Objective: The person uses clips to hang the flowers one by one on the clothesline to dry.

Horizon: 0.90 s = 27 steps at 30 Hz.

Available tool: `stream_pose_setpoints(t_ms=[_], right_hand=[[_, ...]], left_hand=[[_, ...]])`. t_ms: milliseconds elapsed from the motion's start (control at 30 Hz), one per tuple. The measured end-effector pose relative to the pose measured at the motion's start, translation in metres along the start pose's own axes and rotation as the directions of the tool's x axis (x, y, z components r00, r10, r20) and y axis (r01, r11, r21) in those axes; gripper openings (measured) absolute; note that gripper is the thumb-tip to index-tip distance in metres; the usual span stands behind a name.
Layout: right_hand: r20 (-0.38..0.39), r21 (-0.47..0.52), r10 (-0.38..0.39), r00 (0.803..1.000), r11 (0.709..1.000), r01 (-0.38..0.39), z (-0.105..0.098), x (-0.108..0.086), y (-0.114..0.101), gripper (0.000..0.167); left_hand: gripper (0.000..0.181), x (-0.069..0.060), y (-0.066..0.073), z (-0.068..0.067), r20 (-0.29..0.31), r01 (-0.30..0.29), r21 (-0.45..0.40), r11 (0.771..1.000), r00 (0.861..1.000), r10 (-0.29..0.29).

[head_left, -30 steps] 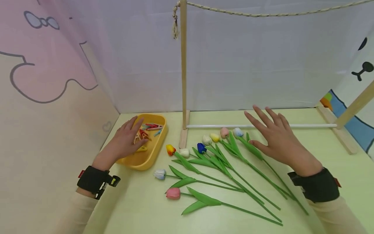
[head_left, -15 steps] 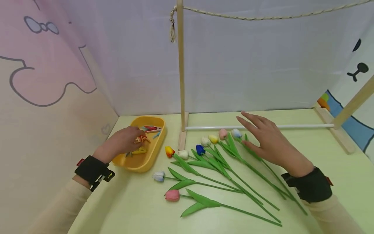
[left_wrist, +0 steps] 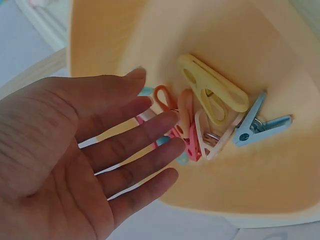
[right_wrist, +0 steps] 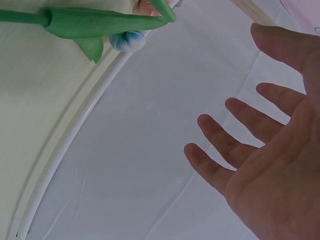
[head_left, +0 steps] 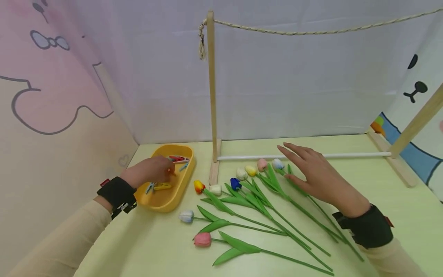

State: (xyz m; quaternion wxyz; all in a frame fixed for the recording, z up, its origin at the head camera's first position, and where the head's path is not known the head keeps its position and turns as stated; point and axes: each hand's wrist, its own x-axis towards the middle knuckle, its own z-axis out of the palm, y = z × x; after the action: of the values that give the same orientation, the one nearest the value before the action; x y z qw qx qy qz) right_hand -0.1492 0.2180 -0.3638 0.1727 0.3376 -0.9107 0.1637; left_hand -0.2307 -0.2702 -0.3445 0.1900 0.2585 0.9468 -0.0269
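Note:
My left hand (head_left: 155, 170) reaches into the yellow basket (head_left: 183, 188), over several clothespins. In the left wrist view its fingers (left_wrist: 150, 150) are extended and the thumb stands apart from them. An orange clothespin (left_wrist: 185, 112) lies by the fingertips; I see nothing held. Beside it lie a yellow clothespin (left_wrist: 212, 87) and a light blue clothespin (left_wrist: 260, 122). My right hand (head_left: 318, 177) hovers with fingers spread above the stems of artificial tulips. A blue-white tulip (head_left: 278, 164) and a pink tulip (head_left: 262, 165) are near it, untouched.
More tulips lie across the table, among them a blue tulip (head_left: 235, 184), an orange-yellow tulip (head_left: 199, 187) and a deep pink tulip (head_left: 202, 239). Behind them stands a wooden frame (head_left: 212, 92) with a rope (head_left: 294, 33) strung across and a white rod (head_left: 356, 155) below.
My left hand has gone from above the basket down among the clothespins. The right hand has shifted slightly left, its fingers still apart. The head view has tilted up a little.

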Motion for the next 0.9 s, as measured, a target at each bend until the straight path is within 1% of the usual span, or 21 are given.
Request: stream_pose_setpoints(t_ms=[100, 267, 367, 500, 600, 667, 767, 900], right_hand=[[0.013, 0.004, 0.004, 1.0, 1.0, -0.004, 0.003, 0.004, -0.004, 0.085], [0.033, 0.03, -0.01, 0.999, 1.0, 0.009, 0.008, 0.01, -0.012, 0.08], [0.044, 0.047, -0.008, 0.999, 0.999, 0.006, 0.01, 0.011, -0.015, 0.078], [0.058, 0.063, 0.002, 0.998, 0.998, -0.006, 0.014, 0.01, -0.017, 0.078], [0.069, 0.072, 0.008, 0.998, 0.997, -0.013, 0.017, 0.009, -0.018, 0.08], [0.08, 0.076, 0.013, 0.997, 0.997, -0.019, 0.019, 0.009, -0.018, 0.08], [0.092, 0.081, 0.014, 0.996, 0.996, -0.021, 0.021, 0.009, -0.02, 0.08], [0.09, 0.09, 0.002, 0.996, 0.996, -0.01, 0.023, 0.009, -0.022, 0.079]], left_hand=[[0.017, 0.004, 0.003, 0.002, 0.024, -0.006, 0.025, 1.0, 1.0, 0.005], [0.027, 0.008, 0.006, 0.006, 0.063, -0.005, 0.056, 0.998, 0.998, 0.001], [0.029, 0.011, 0.005, 0.01, 0.074, -0.012, 0.083, 0.996, 0.997, 0.006], [0.03, 0.016, 0.003, 0.014, 0.043, -0.061, 0.132, 0.989, 0.998, 0.055], [0.03, 0.017, 0.002, 0.017, 0.012, -0.086, 0.141, 0.986, 0.996, 0.085], [0.028, 0.016, 0.002, 0.018, -0.005, -0.093, 0.143, 0.985, 0.996, 0.094], [0.028, 0.011, 0.004, 0.02, -0.01, -0.103, 0.158, 0.982, 0.994, 0.106], [0.03, 0.005, 0.006, 0.023, -0.029, -0.129, 0.18, 0.975, 0.99, 0.137]])
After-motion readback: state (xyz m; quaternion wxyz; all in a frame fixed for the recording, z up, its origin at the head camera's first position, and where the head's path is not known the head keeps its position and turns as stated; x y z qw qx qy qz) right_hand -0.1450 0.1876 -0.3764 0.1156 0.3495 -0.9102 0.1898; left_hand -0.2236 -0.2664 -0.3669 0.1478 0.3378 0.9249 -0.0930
